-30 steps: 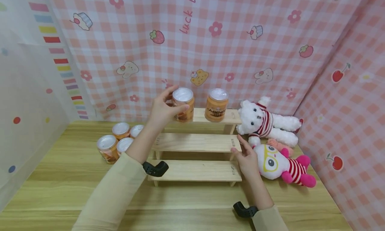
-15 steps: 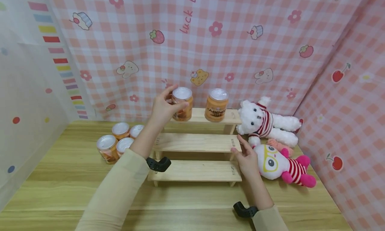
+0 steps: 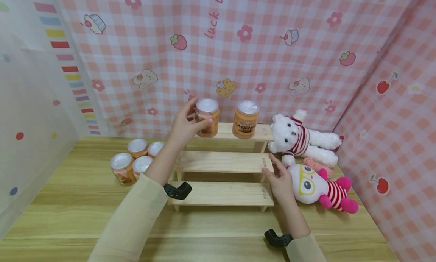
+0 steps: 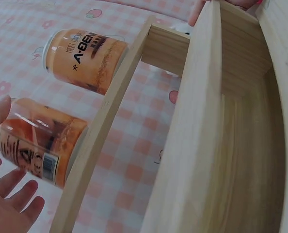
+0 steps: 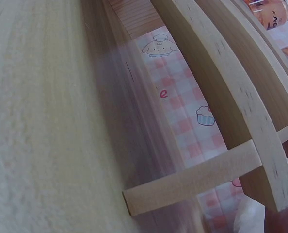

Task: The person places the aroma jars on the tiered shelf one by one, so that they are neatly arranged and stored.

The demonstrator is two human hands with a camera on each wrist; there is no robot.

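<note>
My left hand [image 3: 182,128] is beside the left orange can [image 3: 207,120] on the top board of the wooden three-tier shelf [image 3: 223,161]. In the left wrist view, the thumb and relaxed, spread fingers of the left hand [image 4: 10,201] are close around the lid end of that can [image 4: 42,138]; contact is unclear. A second can [image 3: 246,120] stands to its right, label facing forward. With thumb and fingers, my right hand [image 3: 282,184] holds the right end of the middle board. Only a dark part of the right hand [image 5: 280,218] shows in the right wrist view.
Several more lidded cans [image 3: 124,171] stand on the table left of the shelf, partly behind the left forearm. A white plush bear [image 3: 286,133] and a pink-and-white plush toy [image 3: 308,184] lie to the right. Checked cloth [image 3: 204,65] hangs behind.
The left can shifted slightly left between the two earlier frames and now stands about still. My left hand's thumb has drawn back slightly to the left. The right hand has stayed in place.
</note>
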